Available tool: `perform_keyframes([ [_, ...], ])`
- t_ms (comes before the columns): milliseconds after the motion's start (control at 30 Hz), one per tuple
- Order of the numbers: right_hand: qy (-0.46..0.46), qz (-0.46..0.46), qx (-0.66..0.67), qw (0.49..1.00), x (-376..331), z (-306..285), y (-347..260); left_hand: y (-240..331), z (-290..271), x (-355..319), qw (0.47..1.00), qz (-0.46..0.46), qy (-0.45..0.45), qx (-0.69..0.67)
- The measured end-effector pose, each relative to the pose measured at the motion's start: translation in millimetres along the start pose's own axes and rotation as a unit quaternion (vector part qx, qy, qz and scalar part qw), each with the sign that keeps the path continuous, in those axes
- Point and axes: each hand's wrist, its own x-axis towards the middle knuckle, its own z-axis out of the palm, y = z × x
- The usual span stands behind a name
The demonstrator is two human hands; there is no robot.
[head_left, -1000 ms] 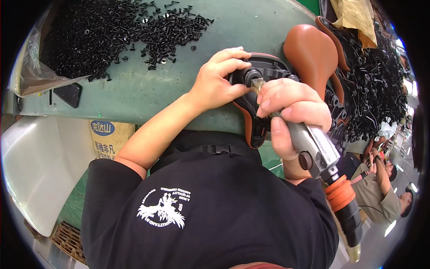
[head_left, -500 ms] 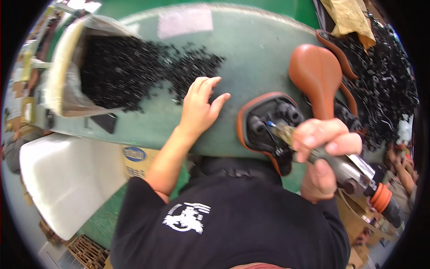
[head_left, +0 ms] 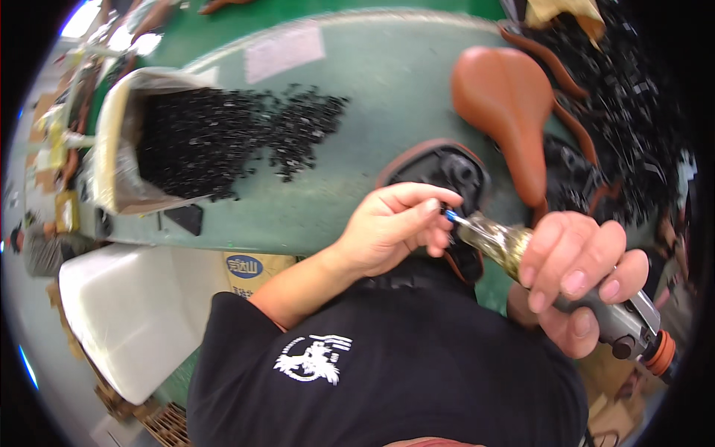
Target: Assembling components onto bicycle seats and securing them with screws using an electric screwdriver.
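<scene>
My right hand [head_left: 577, 272] is wrapped around a grey pneumatic screwdriver [head_left: 624, 319] with an orange ring at its rear and clear, yellowish tape round its nose. Its blue-tipped bit [head_left: 451, 216] points left. At that tip my left hand [head_left: 391, 227] pinches a small black piece [head_left: 445, 208], probably a screw, mostly hidden by the fingers. Below both hands a bicycle saddle lies upside down, its black underside [head_left: 465, 173] showing and its brown rim partly covered by my left hand. Beyond it, a brown saddle [head_left: 506, 93] rests top side up.
Small black parts [head_left: 201, 138] spill from a plastic-lined box [head_left: 112, 149] onto the green table [head_left: 372, 89]. More brown saddles [head_left: 558, 63] and a heap of black parts [head_left: 633, 119] fill the right. A white bin [head_left: 123, 320] stands at lower left. A paper sheet [head_left: 284, 51] lies at the back.
My left hand has moved right from beside the black parts to the bit's tip, its fingers now pinched. The screwdriver has come up nearer the camera, and the view has shifted slightly.
</scene>
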Motion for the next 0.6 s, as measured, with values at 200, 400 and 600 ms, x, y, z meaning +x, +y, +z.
perform_keyframes([
  [200,-0.036,0.051,-0.027,0.998,-14,-15,-12,-12,-9,13,0.988,0.094,-0.046,0.116],
  [400,-0.029,0.036,-0.034,0.998,-30,-20,-23,-12,-13,28,0.962,0.12,-0.085,0.231],
  [600,-0.001,0.023,-0.02,1.0,-33,-21,-25,-3,-8,31,0.98,0.033,-0.1,0.171],
])
